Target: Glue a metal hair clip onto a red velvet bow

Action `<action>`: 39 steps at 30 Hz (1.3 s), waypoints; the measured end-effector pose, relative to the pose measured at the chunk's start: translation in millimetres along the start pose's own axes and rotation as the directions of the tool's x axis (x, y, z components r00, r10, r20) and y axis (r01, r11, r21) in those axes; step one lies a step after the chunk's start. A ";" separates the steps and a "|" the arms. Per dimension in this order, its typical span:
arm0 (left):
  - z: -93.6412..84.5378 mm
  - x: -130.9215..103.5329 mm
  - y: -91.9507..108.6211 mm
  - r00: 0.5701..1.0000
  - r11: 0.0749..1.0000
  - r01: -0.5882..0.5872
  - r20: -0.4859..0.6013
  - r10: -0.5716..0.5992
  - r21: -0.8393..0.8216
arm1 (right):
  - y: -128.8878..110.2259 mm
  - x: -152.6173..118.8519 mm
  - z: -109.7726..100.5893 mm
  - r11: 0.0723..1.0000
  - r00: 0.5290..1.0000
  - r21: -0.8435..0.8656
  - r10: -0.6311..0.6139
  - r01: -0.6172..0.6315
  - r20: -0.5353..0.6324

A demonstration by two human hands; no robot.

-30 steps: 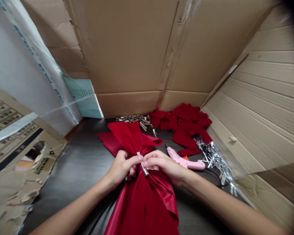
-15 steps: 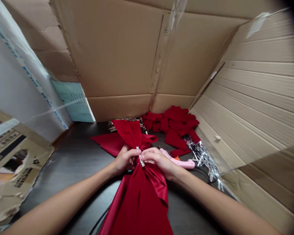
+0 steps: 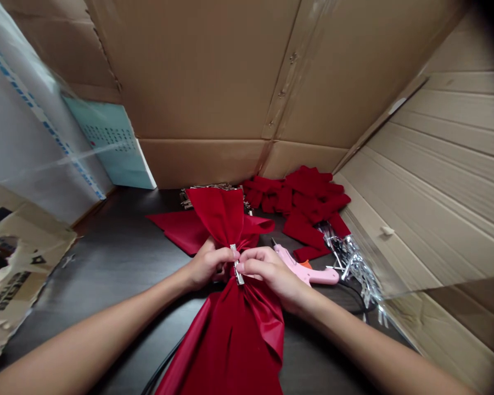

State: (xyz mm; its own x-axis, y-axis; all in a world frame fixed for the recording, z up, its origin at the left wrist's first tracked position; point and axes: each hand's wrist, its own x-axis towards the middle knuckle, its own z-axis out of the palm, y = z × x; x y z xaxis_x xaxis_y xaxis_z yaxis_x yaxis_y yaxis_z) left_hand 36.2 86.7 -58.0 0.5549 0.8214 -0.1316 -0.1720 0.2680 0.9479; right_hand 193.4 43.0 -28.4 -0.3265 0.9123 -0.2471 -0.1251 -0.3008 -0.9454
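A large red fabric bow lies gathered at its middle, with loops at the far side and wide tails toward me. A silver metal hair clip lies lengthwise over the gathers. My left hand is closed on the bow's pinched centre from the left, its thumb against the clip's upper part. From the right, my right hand pinches the clip near its middle between thumb and forefinger. The fabric hides some of the left fingers. Just beyond my right hand rests a pink glue gun with an orange trigger.
Red fabric strips are heaped at the back right, beside shiny silver strips. Several metal clips lie behind the bow. Cardboard walls enclose the dark table. A torn carton stands left, near a light-blue booklet.
The camera view has shifted slightly, so the surroundings sit differently. Both hands stay at the bow's centre, and the clip shows a little more plainly between them.
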 end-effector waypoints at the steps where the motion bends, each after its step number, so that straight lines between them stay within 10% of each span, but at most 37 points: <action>1: -0.2 0.1 0.2 1.000 1.000 -0.001 0.002 0.001 -0.001 | -0.5 -0.1 0.5 1.000 1.000 -0.013 -0.001 0.001 -0.005; 39: -1.9 2.7 9.4 1.000 0.980 -0.005 0.025 0.000 0.201 | 16.5 9.9 -1.2 0.997 0.997 0.015 -0.073 0.073 -0.018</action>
State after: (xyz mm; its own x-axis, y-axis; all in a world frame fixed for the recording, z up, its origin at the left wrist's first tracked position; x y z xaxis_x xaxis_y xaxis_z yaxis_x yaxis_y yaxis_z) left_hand 34.6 92.4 -50.1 0.5750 0.8087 -0.1240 -0.0076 0.1569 0.9876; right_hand 189.2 47.4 -46.6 -0.2996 0.9366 -0.1816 -0.1622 -0.2376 -0.9577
